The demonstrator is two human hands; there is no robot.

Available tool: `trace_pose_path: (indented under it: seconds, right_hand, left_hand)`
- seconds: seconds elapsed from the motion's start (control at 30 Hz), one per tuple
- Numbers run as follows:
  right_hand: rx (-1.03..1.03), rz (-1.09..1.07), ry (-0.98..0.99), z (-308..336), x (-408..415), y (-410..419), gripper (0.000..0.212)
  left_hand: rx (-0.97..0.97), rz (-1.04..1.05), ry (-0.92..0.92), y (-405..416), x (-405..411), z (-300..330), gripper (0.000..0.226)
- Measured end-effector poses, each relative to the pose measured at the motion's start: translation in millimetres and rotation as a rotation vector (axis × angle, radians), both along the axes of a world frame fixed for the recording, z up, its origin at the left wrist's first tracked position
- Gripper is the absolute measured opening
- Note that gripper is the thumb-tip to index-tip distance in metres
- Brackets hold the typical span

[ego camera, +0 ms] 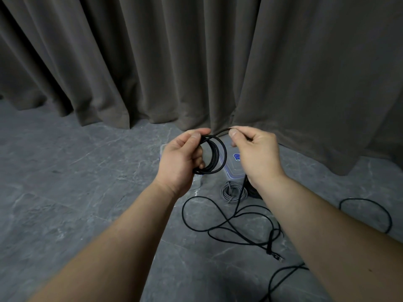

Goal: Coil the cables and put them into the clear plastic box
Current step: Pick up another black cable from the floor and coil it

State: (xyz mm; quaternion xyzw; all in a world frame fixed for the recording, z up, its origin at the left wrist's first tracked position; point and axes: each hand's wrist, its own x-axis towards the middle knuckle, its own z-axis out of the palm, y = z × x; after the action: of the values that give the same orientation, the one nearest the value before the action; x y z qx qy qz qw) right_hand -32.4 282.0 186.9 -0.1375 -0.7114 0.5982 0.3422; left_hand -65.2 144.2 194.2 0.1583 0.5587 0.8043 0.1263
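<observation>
**Winding the black cable, loop by loop**

Here the left hand grips a small black coil, thumb pressed over the top of the loops and fingers curled through them. Just right of it, the right hand pinches the cable's running length between thumb and forefinger, feeding the next turn. The clear plastic box sits on the floor behind both hands, a grey coiled cable beside it. The loose black slack lies tangled lower right. Likely best: match each new loop to the others and let the slack untwist freely.
</observation>
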Motion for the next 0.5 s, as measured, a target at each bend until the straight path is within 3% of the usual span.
trace_pose_path:
  seconds: [0.2,0.27,0.37,0.5]
  right_hand:
    - [-0.072,-0.072,0.004,-3.6,0.7,-1.9,0.026]
    - [-0.056,-0.004,-0.015,-2.9,2.0,-2.8,0.023]
    - [0.138,0.179,-0.041,-4.1,7.3,-10.8,0.026]
    - [0.533,0.109,-0.116,-5.5,13.4,-20.6,0.029]
  left_hand:
    - [-0.028,0.008,0.015,1.3,0.6,-2.9,0.024]
    - [-0.035,0.051,0.030,-0.8,-2.4,-4.2,0.024]
    - [-0.056,0.108,0.053,-3.4,-6.4,-6.6,0.024]
    - [-0.031,0.079,0.029,1.0,-2.1,-6.9,0.025]
